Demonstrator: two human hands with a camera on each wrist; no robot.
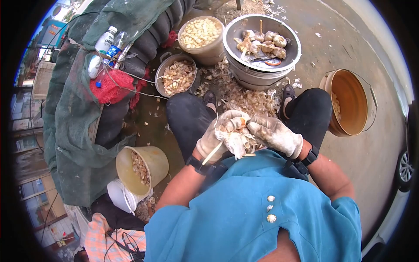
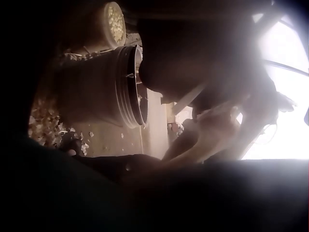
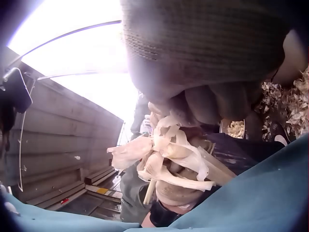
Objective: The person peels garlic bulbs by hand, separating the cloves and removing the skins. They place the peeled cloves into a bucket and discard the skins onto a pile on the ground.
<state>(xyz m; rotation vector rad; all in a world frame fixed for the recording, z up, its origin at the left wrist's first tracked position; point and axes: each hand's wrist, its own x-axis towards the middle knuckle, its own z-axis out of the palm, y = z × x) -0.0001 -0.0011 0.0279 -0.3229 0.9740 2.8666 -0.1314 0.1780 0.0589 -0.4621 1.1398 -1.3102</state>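
Observation:
Both hands wear pale, soiled gloves and meet above the lap in the head view. The left hand grips a garlic head with torn, papery skin, its long stalk sticking out toward the wrist. Against the garlic's other side, the right hand has its fingers curled and its thumb at the bulb. In the right wrist view, loose husk fans out below the right glove. The left wrist view is dark and blurred around the hands.
Whole garlic heads lie in a grey basin on stacked buckets. Two containers of cloves stand beside it. A yellowish bucket is at left, a brown bucket at right. Husks cover the ground between the feet.

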